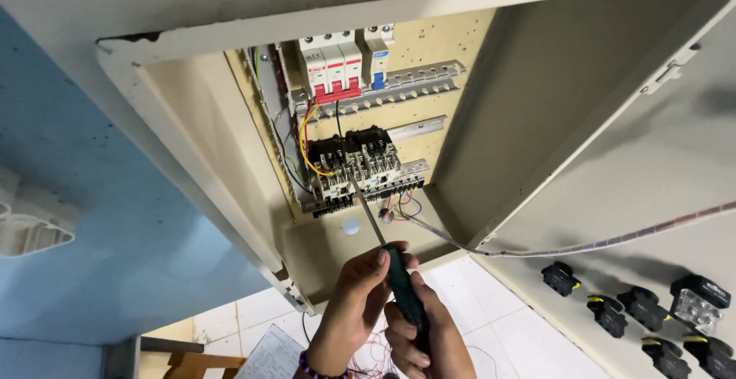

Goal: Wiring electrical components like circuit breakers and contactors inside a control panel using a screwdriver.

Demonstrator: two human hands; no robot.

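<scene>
A long screwdriver [399,279] with a dark green handle is gripped by my right hand [426,333] at the bottom centre. Its thin shaft reaches up to two black and white contactors [354,163] mounted side by side inside an open beige electrical cabinet [529,103]. My left hand [353,306] wraps around the top of the handle, thumb near the shaft. Above the contactors sits a white breaker with a red bar [331,65] and a smaller breaker with a blue lever [379,53] on a rail. Yellow, red and black wires run between them.
The cabinet door [659,218] hangs open at right, with several black switch backs [636,306] and a wrapped cable bundle [613,242] across it. A blue wall [92,226] is at left. White floor tiles, a paper sheet [268,352] and loose red wires lie below.
</scene>
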